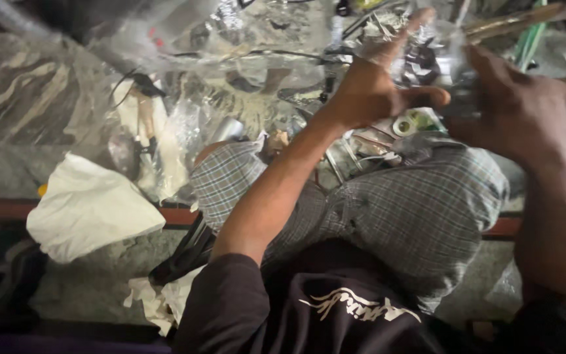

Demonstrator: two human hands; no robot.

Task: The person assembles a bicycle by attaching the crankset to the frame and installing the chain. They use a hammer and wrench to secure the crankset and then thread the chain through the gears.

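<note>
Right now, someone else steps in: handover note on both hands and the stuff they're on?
Left hand: raised over the lap, index finger stretched out, thumb and fingers pinching the edge of a clear plastic bag.
Right hand: on the same bag from the other side, fingers spread; its grip is blurred.
Bag: held up between both hands, contents too dim to tell.
Nearby: small white-and-green roll just below the hands, checked cloth across the lap, crumpled white sheet on the floor to the left.
Done or left: cannot be read from this view.
</note>
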